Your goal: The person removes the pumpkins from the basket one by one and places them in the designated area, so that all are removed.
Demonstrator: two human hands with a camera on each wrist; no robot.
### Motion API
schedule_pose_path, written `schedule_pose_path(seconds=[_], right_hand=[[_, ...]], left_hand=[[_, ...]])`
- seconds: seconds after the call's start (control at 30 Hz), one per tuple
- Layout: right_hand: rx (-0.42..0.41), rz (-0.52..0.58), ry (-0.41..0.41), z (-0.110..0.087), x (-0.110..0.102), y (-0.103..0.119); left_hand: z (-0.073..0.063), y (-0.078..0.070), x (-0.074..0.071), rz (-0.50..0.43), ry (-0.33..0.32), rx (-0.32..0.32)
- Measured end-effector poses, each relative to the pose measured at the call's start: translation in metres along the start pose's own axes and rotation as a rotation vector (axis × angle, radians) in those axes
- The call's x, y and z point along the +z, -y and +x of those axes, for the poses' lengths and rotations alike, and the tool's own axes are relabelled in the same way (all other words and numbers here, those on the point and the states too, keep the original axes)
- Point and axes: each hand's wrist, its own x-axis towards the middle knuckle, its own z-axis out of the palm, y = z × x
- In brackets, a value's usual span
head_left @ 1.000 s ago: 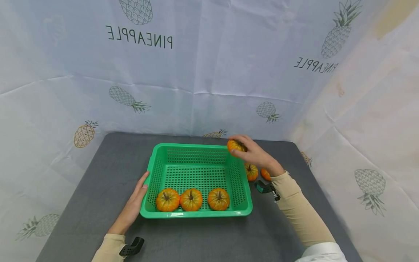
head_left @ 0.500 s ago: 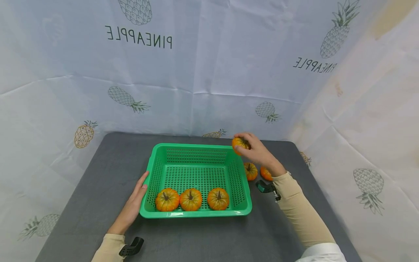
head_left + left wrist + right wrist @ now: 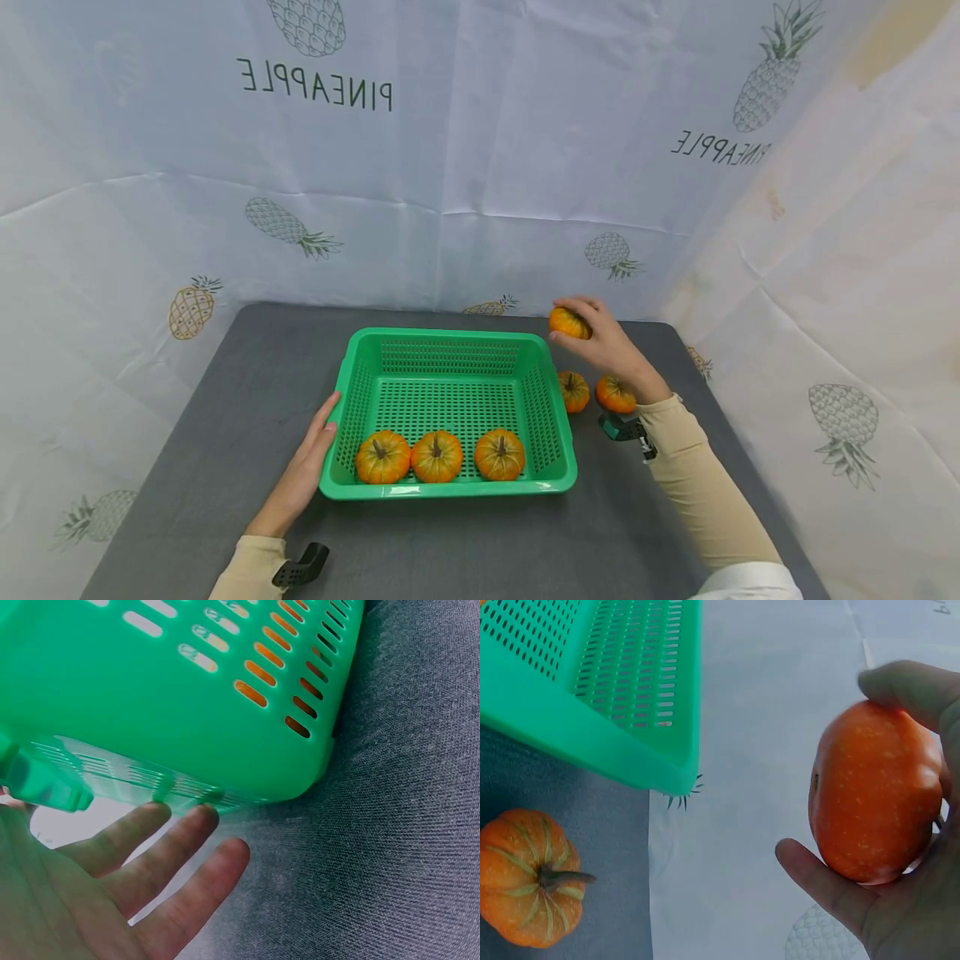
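My right hand (image 3: 603, 342) holds a small orange pumpkin (image 3: 567, 323) between thumb and fingers, up off the table beyond the basket's back right corner. In the right wrist view the held pumpkin (image 3: 877, 795) shows its smooth side; its stem is mostly hidden by the hand. My left hand (image 3: 306, 462) rests against the left side of a green plastic basket (image 3: 447, 492). Up close, the left hand's fingers (image 3: 180, 892) are extended along the outer wall; its thumb is not clearly seen. Along the basket's front wall sit three pumpkins (image 3: 437, 457).
Two more pumpkins lie on the table right of the basket: one close to its wall (image 3: 574, 392), the other near my right wrist (image 3: 616, 394). The dark grey table (image 3: 465, 550) ends at a pineapple-print curtain (image 3: 480, 167), which also hangs along the sides.
My right hand has moved rightward and slightly back with the pumpkin, from over the basket's back right corner to outside it. The pumpkin near the wrist is now uncovered. My left hand stays put.
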Motion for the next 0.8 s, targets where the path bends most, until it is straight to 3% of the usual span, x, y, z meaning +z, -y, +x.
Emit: schedule_pose_path(seconds=[0.8], right_hand=[[0.018, -0.038, -0.106, -0.017, -0.03, -0.021]], left_hand=[[0.0, 0.0, -0.001, 0.002, 0.004, -0.01]])
